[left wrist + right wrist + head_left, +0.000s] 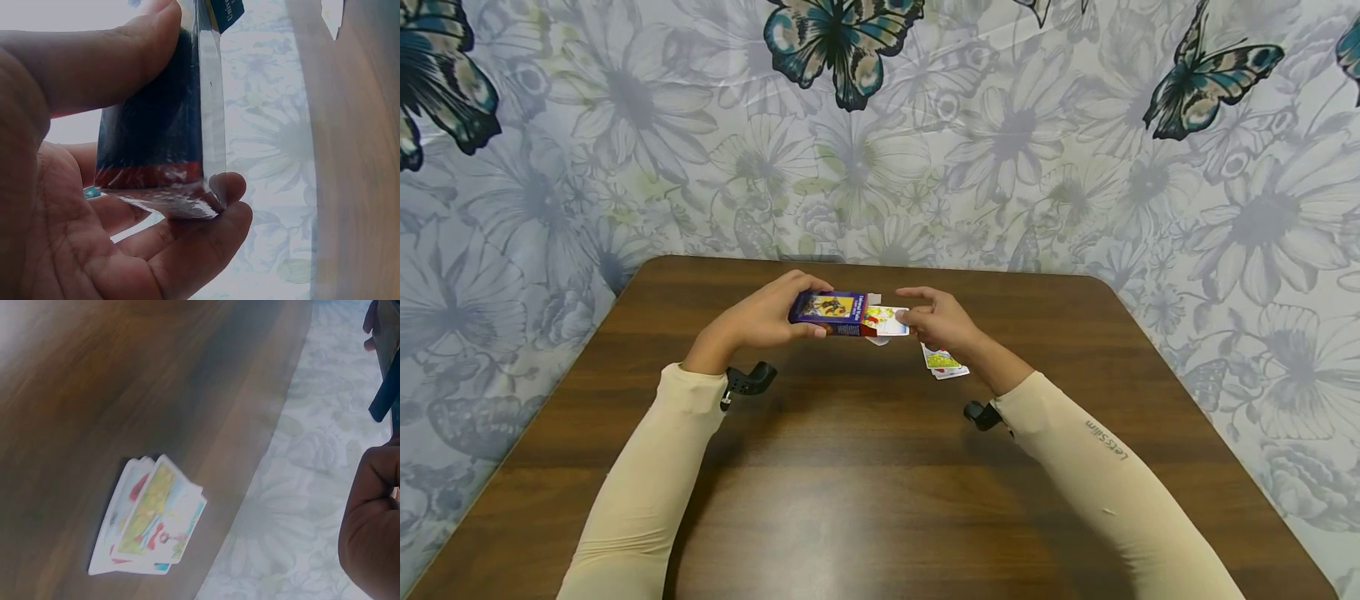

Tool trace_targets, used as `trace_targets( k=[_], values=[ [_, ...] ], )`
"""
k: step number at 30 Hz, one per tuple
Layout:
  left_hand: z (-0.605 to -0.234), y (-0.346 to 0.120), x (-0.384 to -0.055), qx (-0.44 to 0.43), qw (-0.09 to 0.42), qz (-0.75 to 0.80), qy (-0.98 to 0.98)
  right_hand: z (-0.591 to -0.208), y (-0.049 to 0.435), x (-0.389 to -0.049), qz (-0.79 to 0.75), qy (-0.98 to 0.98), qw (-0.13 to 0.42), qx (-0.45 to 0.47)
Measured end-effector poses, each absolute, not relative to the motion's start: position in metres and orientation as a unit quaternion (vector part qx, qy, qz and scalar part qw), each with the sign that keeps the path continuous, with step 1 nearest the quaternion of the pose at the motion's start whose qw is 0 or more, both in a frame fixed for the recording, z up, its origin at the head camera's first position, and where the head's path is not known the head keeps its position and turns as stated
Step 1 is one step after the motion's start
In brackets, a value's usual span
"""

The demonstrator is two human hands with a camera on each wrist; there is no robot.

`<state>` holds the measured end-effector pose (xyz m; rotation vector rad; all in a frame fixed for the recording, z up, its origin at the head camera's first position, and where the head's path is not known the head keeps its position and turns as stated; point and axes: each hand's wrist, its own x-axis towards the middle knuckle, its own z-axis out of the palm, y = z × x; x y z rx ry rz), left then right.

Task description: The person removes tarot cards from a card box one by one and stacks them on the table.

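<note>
In the head view a dark blue card box (831,310) with a yellow picture panel is held above the table by my left hand (760,317). The left wrist view shows the thumb along one side of the box (150,125) and fingers below its end. A picture card (884,320) sticks out of the box's open right end. My right hand (946,323) pinches that card's outer edge; whether more cards lie under it I cannot tell. Below the right hand, a small loose pile of picture cards (150,519) lies on the table.
A brown wooden table (865,483) fills the space below both hands. Behind it hangs a floral cloth (1000,167) with butterflies. Dark straps with small devices sit at both wrists, over pale sleeves (647,475).
</note>
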<state>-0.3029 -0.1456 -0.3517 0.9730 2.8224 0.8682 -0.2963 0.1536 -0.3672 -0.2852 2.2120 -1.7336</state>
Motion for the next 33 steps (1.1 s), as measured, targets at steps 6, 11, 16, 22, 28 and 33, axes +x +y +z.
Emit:
trace_targets(
  k=[6,11,16,22,28,33],
  values=[
    [-0.353,-0.146,-0.305,0.312,0.014,0.274,0.91,-0.371,0.165,-0.293,-0.596,0.778,0.162,-0.113],
    [-0.353,-0.147,-0.305,0.315,0.016,0.272,0.909,-0.371,0.167,-0.286,-0.584,0.79,0.155,-0.103],
    [-0.352,-0.146,-0.305,0.312,0.019,0.274,0.909,-0.372,0.168,-0.282,-0.575,0.798,0.14,-0.113],
    [-0.352,-0.147,-0.304,0.311,0.019,0.277,0.909,-0.372,0.168,-0.282,-0.573,0.799,0.139,-0.12],
    [-0.352,-0.148,-0.305,0.317,0.021,0.279,0.906,-0.372,0.168,-0.282,-0.591,0.785,0.139,-0.124],
    [-0.353,-0.149,-0.306,0.313,0.021,0.281,0.907,-0.373,0.169,-0.279,-0.608,0.777,0.109,-0.117]
  ],
)
